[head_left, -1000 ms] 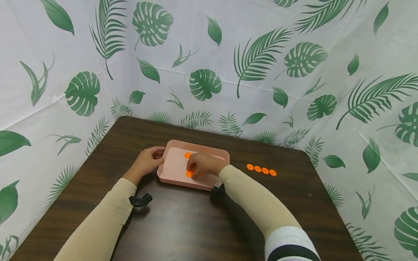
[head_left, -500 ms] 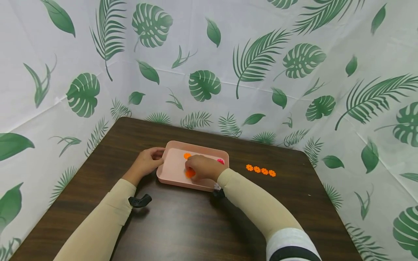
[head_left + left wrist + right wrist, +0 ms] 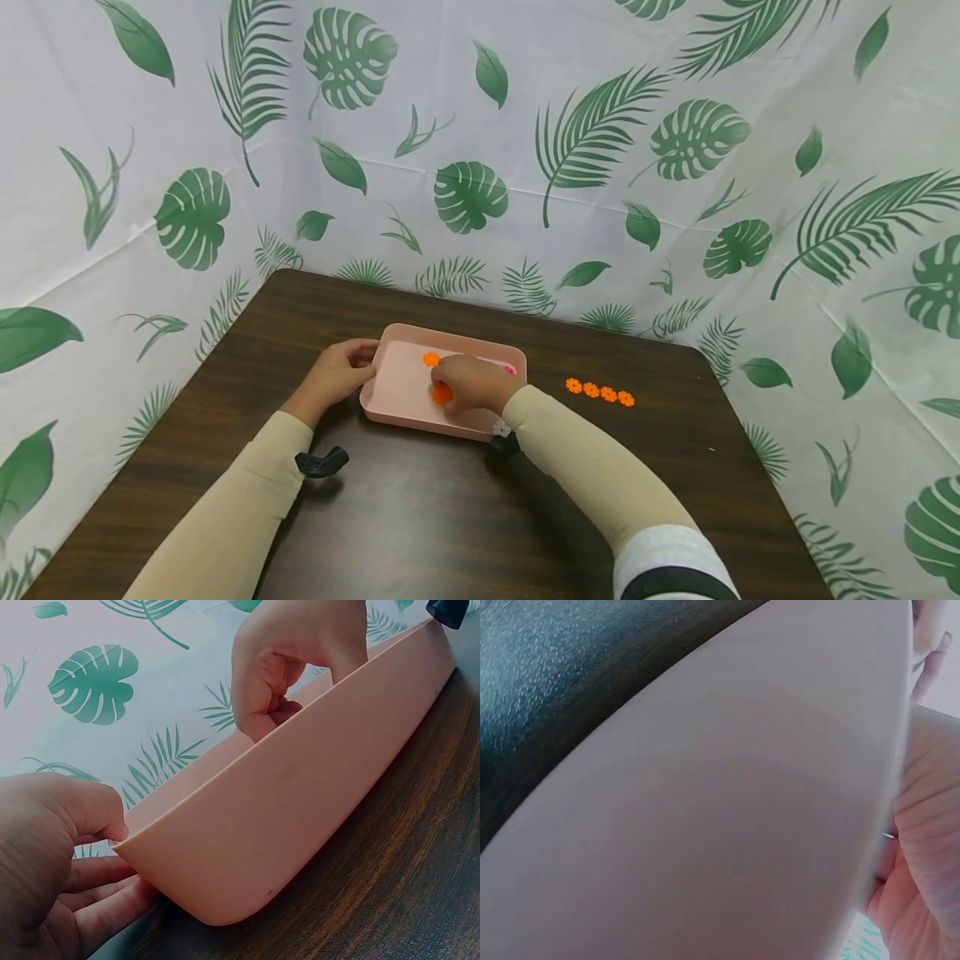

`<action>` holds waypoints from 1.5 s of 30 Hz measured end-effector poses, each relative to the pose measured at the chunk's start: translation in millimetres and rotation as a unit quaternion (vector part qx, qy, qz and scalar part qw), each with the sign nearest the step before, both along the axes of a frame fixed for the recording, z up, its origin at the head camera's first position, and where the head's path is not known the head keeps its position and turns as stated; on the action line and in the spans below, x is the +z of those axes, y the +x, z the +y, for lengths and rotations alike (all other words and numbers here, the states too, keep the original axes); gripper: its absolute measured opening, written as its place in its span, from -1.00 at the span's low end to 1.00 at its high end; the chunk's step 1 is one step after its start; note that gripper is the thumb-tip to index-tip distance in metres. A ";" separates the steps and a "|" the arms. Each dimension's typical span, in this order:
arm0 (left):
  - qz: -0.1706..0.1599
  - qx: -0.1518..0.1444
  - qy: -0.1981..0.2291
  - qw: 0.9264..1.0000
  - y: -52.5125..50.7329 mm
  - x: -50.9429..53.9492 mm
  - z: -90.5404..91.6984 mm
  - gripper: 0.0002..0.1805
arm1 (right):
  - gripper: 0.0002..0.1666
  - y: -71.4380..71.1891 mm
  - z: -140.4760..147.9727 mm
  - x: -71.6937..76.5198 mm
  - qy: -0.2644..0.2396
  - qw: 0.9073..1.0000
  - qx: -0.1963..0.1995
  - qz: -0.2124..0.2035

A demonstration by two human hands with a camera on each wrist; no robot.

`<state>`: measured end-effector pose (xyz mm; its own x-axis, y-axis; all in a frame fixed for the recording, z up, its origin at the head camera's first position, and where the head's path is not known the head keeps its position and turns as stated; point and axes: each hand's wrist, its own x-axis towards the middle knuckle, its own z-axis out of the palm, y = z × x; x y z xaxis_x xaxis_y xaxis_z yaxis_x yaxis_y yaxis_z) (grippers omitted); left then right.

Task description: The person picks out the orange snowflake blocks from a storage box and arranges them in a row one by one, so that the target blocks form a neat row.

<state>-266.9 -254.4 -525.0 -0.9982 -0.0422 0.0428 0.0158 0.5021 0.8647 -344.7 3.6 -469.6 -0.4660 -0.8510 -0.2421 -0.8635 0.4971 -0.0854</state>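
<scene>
A shallow pink tray (image 3: pixel 397 387) lies on the dark wooden table. My left hand (image 3: pixel 336 372) grips its left end, thumb over the rim and fingers outside, as the left wrist view shows. Inside the tray, my right hand (image 3: pixel 477 383) has its fingers curled and pinches an orange flower-shaped piece (image 3: pixel 442 394), partly hidden by the fingers. Behind that hand lies another orange flower piece (image 3: pixel 431 359). A pink flower piece (image 3: pixel 509 370) and a white one (image 3: pixel 501 428) show near the tray's right end. The tray wall hides the right fingertips in the right wrist view.
Several orange flower pieces (image 3: pixel 600 391) lie in a row on the table (image 3: pixel 420 517), right of the tray. A leaf-print cloth (image 3: pixel 517 125) hangs behind and along the sides. Black wrist devices (image 3: pixel 322 462) sit on both forearms.
My right hand has shifted slightly within the tray, and the orange flower piece at its fingers has moved a little away from the near rim. The left hand stays on the tray's left end.
</scene>
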 end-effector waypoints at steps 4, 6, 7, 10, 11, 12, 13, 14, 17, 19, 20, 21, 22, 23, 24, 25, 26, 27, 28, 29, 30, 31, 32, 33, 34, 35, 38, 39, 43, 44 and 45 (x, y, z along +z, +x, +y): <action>0.002 -0.001 0.000 1.000 0.3 0.2 1.1 -0.42 | -0.76 -3.7 5.7 0.3 -0.015 1.000 -0.017 -0.013; 0.003 -0.003 0.002 1.000 0.1 -0.3 1.7 -0.42 | -0.75 -6.3 9.6 1.1 -0.028 0.999 -0.025 -0.020; 0.003 -0.004 0.003 1.000 0.0 -0.6 1.9 -0.42 | -0.75 -7.7 11.7 1.9 -0.032 0.999 -0.028 -0.021; 0.003 -0.005 0.008 1.000 -0.2 -1.5 2.2 -0.42 | -0.73 -12.4 19.4 3.8 -0.040 0.998 -0.044 -0.009; 0.003 -0.005 0.009 1.000 -0.5 -1.8 2.3 -0.42 | -0.71 -13.9 22.3 4.6 -0.039 0.998 -0.051 -0.005; 0.003 -0.006 0.010 1.000 -0.6 -2.2 2.1 -0.43 | -0.70 -15.3 25.3 6.2 -0.040 0.997 -0.059 -0.006; 0.003 -0.005 0.011 1.000 -0.6 -2.4 1.9 -0.43 | -0.68 -16.9 28.4 7.8 -0.042 0.997 -0.067 -0.010; 0.003 -0.005 0.011 1.000 -0.8 -2.7 1.7 -0.43 | -0.67 -18.9 31.6 9.3 -0.045 0.996 -0.075 -0.013; 0.005 -0.006 0.013 1.000 -1.6 -3.4 1.1 -0.43 | -0.64 -23.8 41.7 18.0 -0.061 0.993 -0.094 -0.035; 0.007 -0.005 0.013 1.000 -1.7 -3.5 0.6 -0.43 | -0.64 -28.2 49.4 23.6 -0.071 0.992 -0.100 -0.042; 0.007 -0.005 0.014 1.000 -1.7 -3.4 0.5 -0.42 | -0.64 -30.6 54.0 26.1 -0.074 0.991 -0.105 -0.040; 0.007 -0.005 0.014 1.000 -1.5 -3.3 0.5 -0.42 | -0.64 -32.4 59.1 28.7 -0.077 0.990 -0.111 -0.039; 0.007 -0.004 0.011 1.000 -1.2 -3.1 0.3 -0.42 | -0.63 -34.8 64.5 30.6 -0.081 0.989 -0.118 -0.039; 0.006 -0.004 0.011 1.000 -0.9 -2.9 0.2 -0.42 | -0.63 -37.1 70.1 32.4 -0.083 0.987 -0.129 -0.039; 0.005 -0.003 0.010 1.000 -0.7 -2.6 0.1 -0.43 | -0.63 -39.5 76.0 33.8 -0.088 0.985 -0.141 -0.041; 0.005 -0.002 0.011 1.000 -0.4 -2.2 0.1 -0.43 | -0.64 -42.0 82.2 34.9 -0.091 0.983 -0.155 -0.042; 0.005 -0.001 0.009 1.000 -0.3 -1.9 0.0 -0.43 | -0.64 -44.5 88.7 36.0 -0.093 0.981 -0.166 -0.042; 0.005 0.001 0.008 1.000 -0.1 -1.4 -0.1 -0.43 | -0.63 -46.3 95.1 37.3 -0.095 0.978 -0.179 -0.045; 0.007 0.001 0.007 1.000 0.0 -0.8 -0.1 -0.43 | -0.63 -48.4 101.5 38.6 -0.097 0.976 -0.191 -0.045; 0.008 0.003 0.007 1.000 -0.1 -0.4 -0.2 -0.43 | -0.64 -50.4 108.4 39.6 -0.097 0.973 -0.203 -0.044; 0.009 0.004 0.006 1.000 0.0 0.1 -0.3 -0.43 | -0.64 -52.6 115.8 40.3 -0.098 0.972 -0.209 -0.043; 0.009 0.006 0.004 1.000 0.0 0.6 -0.3 -0.43 | -0.65 -54.5 123.4 41.1 -0.099 0.971 -0.215 -0.040; 0.008 0.005 0.003 1.000 0.1 1.0 -0.4 -0.43 | -0.65 -55.9 131.0 42.4 -0.100 0.969 -0.222 -0.040; 0.007 0.005 0.002 1.000 0.2 1.2 -0.3 -0.43 | -0.66 -57.2 139.0 43.2 -0.104 0.967 -0.230 -0.040; 0.005 0.005 0.000 1.000 0.3 1.2 -0.3 -0.43 | -0.66 -58.3 147.3 44.0 -0.106 0.965 -0.237 -0.040; 0.002 0.006 0.000 1.000 0.3 1.2 -0.3 -0.42 | -0.67 -59.1 155.7 44.8 -0.109 0.963 -0.244 -0.041; -0.003 0.003 -0.001 1.000 0.4 0.8 -0.1 -0.42 | -0.69 -59.5 180.1 47.5 -0.114 0.956 -0.267 -0.042; -0.004 0.003 -0.001 1.000 0.3 0.6 0.2 -0.42 | -0.70 -59.1 188.2 48.2 -0.116 0.954 -0.274 -0.043; -0.008 0.002 -0.002 1.000 0.0 0.5 0.8 -0.42 | -0.68 -60.0 220.4 49.0 -0.115 0.948 -0.293 -0.042; -0.010 0.003 -0.002 1.000 -0.3 0.4 0.9 -0.42 | -0.67 -60.6 228.1 48.5 -0.114 0.947 -0.297 -0.041; -0.010 0.003 -0.002 1.000 -0.6 0.4 0.8 -0.42 | -0.67 -61.4 235.6 48.0 -0.113 0.945 -0.303 -0.041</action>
<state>-267.5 -253.6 -524.5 -0.9985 -0.0489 0.0235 -0.0044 0.5053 0.8629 -406.1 239.2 -421.6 -0.8722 -0.4682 -0.1417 -0.4122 0.8594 -0.3024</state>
